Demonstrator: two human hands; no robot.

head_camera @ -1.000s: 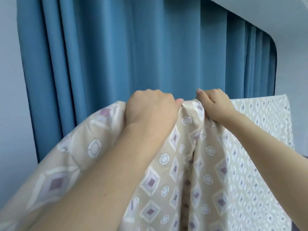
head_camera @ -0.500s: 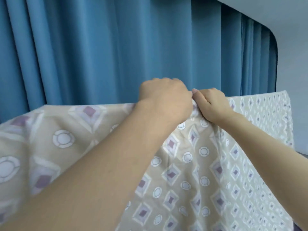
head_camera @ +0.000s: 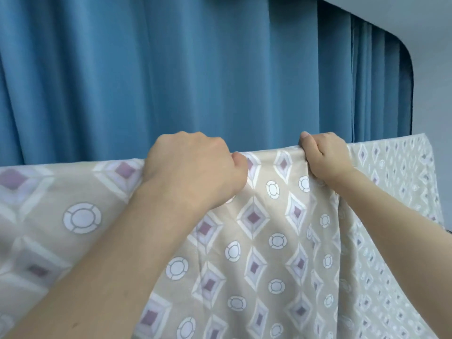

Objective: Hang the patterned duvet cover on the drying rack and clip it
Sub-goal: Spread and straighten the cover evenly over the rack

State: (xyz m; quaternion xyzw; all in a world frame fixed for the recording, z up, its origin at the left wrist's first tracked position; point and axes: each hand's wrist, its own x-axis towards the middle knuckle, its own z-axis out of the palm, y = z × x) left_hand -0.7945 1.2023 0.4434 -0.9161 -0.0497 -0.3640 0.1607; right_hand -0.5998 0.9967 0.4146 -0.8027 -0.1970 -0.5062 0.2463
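Since half a second ago the hands have drawn apart along the top edge, and the gathered fold between them has pulled flat. Both the left hand (head_camera: 195, 167) and the right hand (head_camera: 325, 157) are fisted round that edge of the patterned duvet cover (head_camera: 269, 241), beige with mauve diamonds and pale rings, which hangs below and spreads beyond both hands before a blue curtain (head_camera: 220, 69). Spreading seems in hand; clipping should follow, though no rack or clip shows.
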